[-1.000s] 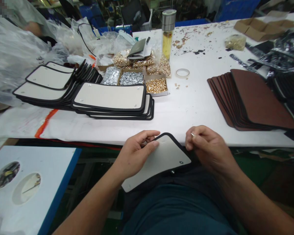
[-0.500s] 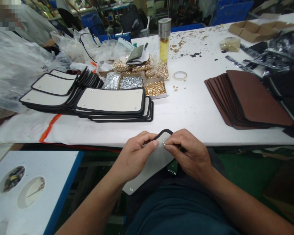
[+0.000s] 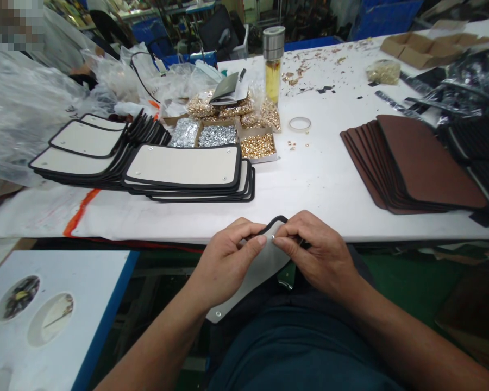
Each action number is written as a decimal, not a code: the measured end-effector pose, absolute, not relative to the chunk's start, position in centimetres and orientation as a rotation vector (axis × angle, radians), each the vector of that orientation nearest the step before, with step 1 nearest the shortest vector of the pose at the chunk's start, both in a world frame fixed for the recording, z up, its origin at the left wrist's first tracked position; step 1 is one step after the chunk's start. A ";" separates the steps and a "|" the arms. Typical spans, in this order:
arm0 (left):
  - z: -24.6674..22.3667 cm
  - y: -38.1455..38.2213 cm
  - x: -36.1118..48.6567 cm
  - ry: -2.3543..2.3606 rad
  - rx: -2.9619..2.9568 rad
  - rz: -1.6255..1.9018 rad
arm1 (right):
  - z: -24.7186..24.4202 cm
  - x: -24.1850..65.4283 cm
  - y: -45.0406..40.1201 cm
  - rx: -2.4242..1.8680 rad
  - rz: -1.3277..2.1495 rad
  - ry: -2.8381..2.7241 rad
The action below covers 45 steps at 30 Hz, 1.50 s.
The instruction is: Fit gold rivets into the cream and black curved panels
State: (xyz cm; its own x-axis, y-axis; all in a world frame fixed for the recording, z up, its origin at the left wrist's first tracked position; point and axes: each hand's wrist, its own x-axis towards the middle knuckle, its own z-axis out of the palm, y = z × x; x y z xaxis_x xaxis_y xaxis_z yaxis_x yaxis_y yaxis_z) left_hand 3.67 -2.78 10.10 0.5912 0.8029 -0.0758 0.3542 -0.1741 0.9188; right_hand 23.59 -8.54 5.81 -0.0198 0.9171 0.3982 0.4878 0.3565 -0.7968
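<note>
A light grey panel with black edging slants across my lap, its far corner bent upward. My left hand is closed on its far left edge, thumb on the grey face. At the opposite edge, my right hand pinches a small shiny metal piece between thumb and forefinger, just above the panel's face; whether it touches is unclear. Its other fingers are hidden behind the panel's edge. A metal ring sits in the panel's near corner. Beyond my hands lies a stack of similar grey panels.
Boxes of silver rings and gold-coloured pieces stand behind the stack. Further back are a glass bottle and a tape roll. Brown panels lie on the right. A white board with two holes is at lower left.
Both hands shift very slightly, and the panel's far corner is bent a little more. The small metal piece stays in my right fingertips.
</note>
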 end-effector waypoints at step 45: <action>11.4 -1.3 -10.2 1.451 1.189 1.080 | 6.8 28.4 -3.5 -1.273 1.237 -1.094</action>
State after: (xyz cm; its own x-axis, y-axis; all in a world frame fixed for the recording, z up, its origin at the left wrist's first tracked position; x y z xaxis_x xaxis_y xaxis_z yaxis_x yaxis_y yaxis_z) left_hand -10.24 -1.32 11.36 -0.0892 0.9877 -0.1284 0.1608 0.1415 0.9768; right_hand 28.42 -3.45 6.81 0.0640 0.9944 -0.0837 -0.0392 -0.0813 -0.9959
